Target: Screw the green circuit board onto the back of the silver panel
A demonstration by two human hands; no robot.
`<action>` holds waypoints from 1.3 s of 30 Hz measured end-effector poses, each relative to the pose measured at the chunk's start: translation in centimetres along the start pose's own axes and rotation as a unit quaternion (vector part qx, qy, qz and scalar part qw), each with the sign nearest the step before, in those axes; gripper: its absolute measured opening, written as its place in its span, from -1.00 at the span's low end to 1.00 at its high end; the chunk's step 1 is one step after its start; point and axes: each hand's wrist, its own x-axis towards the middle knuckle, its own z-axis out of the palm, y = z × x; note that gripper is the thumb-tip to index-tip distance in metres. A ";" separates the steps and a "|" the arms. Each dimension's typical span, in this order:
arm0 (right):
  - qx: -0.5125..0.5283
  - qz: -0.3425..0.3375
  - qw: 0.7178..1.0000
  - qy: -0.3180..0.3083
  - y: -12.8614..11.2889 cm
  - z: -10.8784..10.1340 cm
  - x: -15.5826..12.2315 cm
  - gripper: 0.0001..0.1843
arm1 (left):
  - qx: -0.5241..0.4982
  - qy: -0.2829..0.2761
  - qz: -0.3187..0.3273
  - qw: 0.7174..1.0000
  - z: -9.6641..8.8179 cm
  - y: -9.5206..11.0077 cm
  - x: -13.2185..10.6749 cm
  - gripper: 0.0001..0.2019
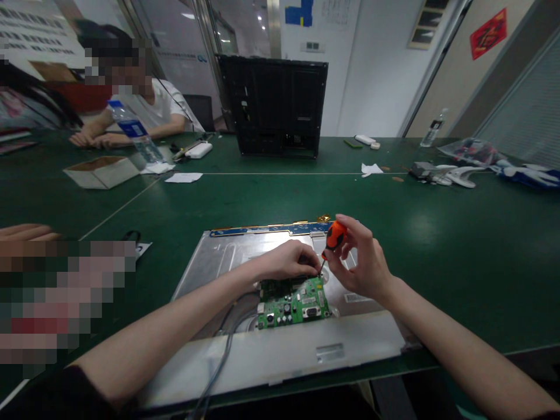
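Screwdriver [335, 235] gripped by right hand [362, 267], left hand [289, 261] curled on board [294, 302] (green office table [441, 233]).

Circuit board [293, 302] sits on the metal panel [219, 256] near the table's [459, 245] front edge, monitor shell [273, 105] way behind, cardboard box [101, 171] far left.

No wording reads clearly. A red diamond sign [489, 33] on the beige door [459, 81] carries a dark character, perhaps "福", though it is too blurred to confirm. The wall poster [30, 29] bears illegible rows of print. A white sticker [356, 298] on the monitor back panel [210, 256] shows tiny barcode-like lines.
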 end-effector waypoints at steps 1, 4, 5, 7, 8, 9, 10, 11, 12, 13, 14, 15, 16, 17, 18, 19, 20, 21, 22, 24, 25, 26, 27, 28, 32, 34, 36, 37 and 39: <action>-0.003 0.000 1.000 0.001 0.0 0.0 0.0 -0.32 | -0.001 0.001 -0.001 1.000 0.0 0.0 0.0 -0.92; -0.008 -0.008 1.000 0.004 0.1 -0.1 0.0 -0.33 | 0.000 0.006 -0.002 1.000 0.0 0.2 -0.1 -0.92; -0.009 -0.010 1.000 0.006 0.1 -0.1 0.0 -0.33 | 0.001 0.006 -0.003 1.000 0.0 0.3 -0.1 -0.91; -0.009 -0.011 1.000 0.006 0.2 -0.1 0.0 -0.35 | 0.001 0.006 -0.004 1.000 0.0 0.3 -0.1 -0.91; -0.009 -0.010 1.000 0.004 0.2 -0.1 0.0 -0.36 | 0.000 0.006 -0.004 1.000 -0.1 0.4 -0.1 -0.92; -0.008 -0.008 1.000 0.001 0.2 -0.1 0.1 -0.36 | -0.001 0.006 -0.004 1.000 -0.1 0.4 -0.1 -0.93; -0.007 -0.008 1.000 -0.001 0.1 -0.1 0.1 -0.35 | -0.001 0.007 -0.005 1.000 0.0 0.3 0.0 -0.94; -0.006 -0.008 1.000 -0.003 0.1 -0.1 0.1 -0.34 | -0.001 0.007 -0.005 1.000 0.0 0.3 0.0 -0.95; -0.006 -0.009 1.000 -0.003 0.0 -0.2 0.2 -0.33 | 0.000 0.007 -0.005 1.000 0.0 0.3 0.0 -0.95; -0.006 -0.011 1.000 -0.003 -0.1 -0.2 0.2 -0.33 | 0.000 0.007 -0.004 1.000 0.0 0.3 0.0 -0.95; -0.008 -0.011 1.000 -0.002 -0.1 -0.2 0.2 -0.32 | 0.000 0.006 -0.004 1.000 0.0 0.3 0.0 -0.95; -0.009 -0.011 1.000 0.000 -0.1 -0.2 0.2 -0.31 | -0.001 0.004 -0.004 1.000 0.0 0.2 0.0 -0.95; -0.009 -0.009 1.000 0.000 -0.2 -0.2 0.1 -0.29 | -0.002 0.003 -0.003 1.000 0.0 0.2 0.0 -0.95; -0.008 -0.006 1.000 0.001 -0.2 -0.2 0.1 -0.28 | -0.003 0.001 -0.003 1.000 0.0 0.2 0.0 -0.95; -0.005 -0.003 1.000 0.000 -0.2 -0.2 0.0 -0.27 | -0.004 0.000 -0.003 1.000 0.0 0.1 0.0 -0.95; -0.002 0.000 1.000 -0.001 -0.1 -0.2 -0.1 -0.27 | -0.005 -0.002 -0.002 1.000 0.0 0.1 0.0 -0.94; 0.000 0.003 1.000 -0.001 -0.1 -0.1 -0.1 -0.28 | -0.005 -0.003 -0.002 1.000 0.0 0.1 0.0 -0.94; 0.002 0.005 1.000 -0.001 -0.1 -0.1 -0.1 -0.28 | -0.005 -0.004 -0.003 1.000 0.0 0.1 0.0 -0.93; 0.002 0.006 1.000 -0.001 -0.1 -0.1 -0.1 -0.30 | -0.005 -0.005 -0.003 1.000 0.0 0.1 0.0 -0.93; -0.004 0.003 1.000 0.003 -0.1 -0.1 -0.1 -0.33 | -0.004 -0.004 -0.004 1.000 0.0 0.1 0.0 -0.93; -0.008 0.001 1.000 0.005 -0.1 -0.1 -0.1 -0.34 | -0.004 -0.003 -0.004 1.000 0.0 0.2 0.0 -0.94; -0.013 -0.003 1.000 0.008 -0.1 -0.1 -0.1 -0.35 | -0.004 -0.001 -0.003 1.000 0.0 0.2 -0.1 -0.93; -0.017 -0.005 1.000 0.011 -0.1 -0.1 0.0 -0.36 | -0.003 0.000 -0.002 1.000 -0.1 0.3 -0.1 -0.92; -0.022 -0.004 1.000 0.013 -0.1 -0.1 0.0 -0.37 | -0.003 0.001 -0.001 1.000 -0.1 0.3 -0.1 -0.92; -0.032 0.001 0.999 0.014 0.0 -0.1 0.0 -0.38 | -0.004 0.002 0.002 1.000 -0.1 0.4 -0.1 -0.94; -0.032 0.003 0.999 0.008 0.0 -0.2 0.0 -0.37 | -0.003 0.003 0.002 1.000 -0.1 0.3 -0.1 -0.95; -0.032 0.000 0.999 0.005 -0.1 -0.2 0.1 -0.36 | -0.003 0.004 0.002 1.000 -0.1 0.3 0.0 -0.95; -0.031 -0.002 0.999 0.004 -0.1 -0.2 0.1 -0.35 | -0.002 0.004 0.002 1.000 -0.1 0.2 0.0 -0.96; -0.029 -0.002 1.000 0.006 -0.2 -0.1 0.1 -0.33 | 0.001 0.006 0.001 1.000 -0.1 0.2 0.0 -0.97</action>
